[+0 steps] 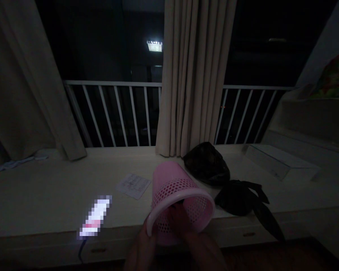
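A pink plastic wastebasket (169, 175) with a band of round holes is tipped on its side at the sill's front edge, its mouth facing me. My left hand (146, 239) grips the left side of its rim. Through the mouth, my right hand (178, 218) reaches into the basket; its fingers are too dim to make out, and something dark lies near them. Just right of the basket sits a knotted black plastic bag (234, 199). Behind that one rests another black bag (207, 165), crumpled and rounded.
The basket lies on a pale window sill (59, 195) with drawers below. A paper sheet (133, 185) and a lit, blurred-out phone-like screen (95, 216) with a cable lie to the left. A clear box (282, 162) stands at right. Behind are curtains (194, 75) and a white railing (113, 84).
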`<state>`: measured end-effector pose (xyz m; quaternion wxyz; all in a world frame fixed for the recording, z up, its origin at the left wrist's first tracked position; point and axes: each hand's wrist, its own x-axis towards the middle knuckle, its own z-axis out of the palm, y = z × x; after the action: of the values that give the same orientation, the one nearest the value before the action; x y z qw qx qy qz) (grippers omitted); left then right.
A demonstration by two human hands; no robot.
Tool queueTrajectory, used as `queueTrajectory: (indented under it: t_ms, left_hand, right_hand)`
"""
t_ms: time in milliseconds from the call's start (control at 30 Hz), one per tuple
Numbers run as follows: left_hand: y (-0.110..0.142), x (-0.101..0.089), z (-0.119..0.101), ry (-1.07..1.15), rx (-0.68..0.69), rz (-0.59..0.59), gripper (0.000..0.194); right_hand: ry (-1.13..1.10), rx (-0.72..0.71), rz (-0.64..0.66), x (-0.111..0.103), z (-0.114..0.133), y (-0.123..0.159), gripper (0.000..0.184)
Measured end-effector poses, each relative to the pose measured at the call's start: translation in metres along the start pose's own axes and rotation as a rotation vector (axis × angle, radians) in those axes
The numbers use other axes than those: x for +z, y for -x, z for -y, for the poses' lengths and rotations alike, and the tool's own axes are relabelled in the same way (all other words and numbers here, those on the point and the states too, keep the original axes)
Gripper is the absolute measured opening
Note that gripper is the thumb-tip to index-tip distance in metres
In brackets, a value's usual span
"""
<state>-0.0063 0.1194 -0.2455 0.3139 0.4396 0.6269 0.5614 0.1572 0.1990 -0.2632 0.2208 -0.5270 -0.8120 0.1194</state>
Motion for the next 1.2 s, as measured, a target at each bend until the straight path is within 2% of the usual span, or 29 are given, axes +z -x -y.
queueTrajectory:
  t_ms: [200, 433, 633, 867, 1200]
  left_hand:
    - [-0.003, 0.001, 0.003, 0.021, -0.067, 0.032, 0.069]
    - [0.005, 0.0, -0.006, -0.013, -0.022, 0.082, 0.066]
    - [0.01, 0.003, -0.002, 0.061, -0.005, 0.023, 0.073]
    - [0.006, 0.005, 0.0, 0.109, 0.036, -0.022, 0.069]
    - [0.005, 0.001, -0.003, 0.087, -0.002, -0.005, 0.07]
  right_hand:
    - [0.009, 0.019, 0.042, -0.004, 0.002, 0.001, 0.044]
    - [-0.002, 0.018, 0.03, 0.004, -0.005, 0.001, 0.042]
    - [-0.02, 0.031, -0.024, 0.01, -0.01, 0.002, 0.041]
    - [-0.001, 0.044, -0.068, 0.017, -0.014, 0.002, 0.04]
    - [0.002, 0.024, -0.076, 0.015, -0.012, 0.002, 0.04]
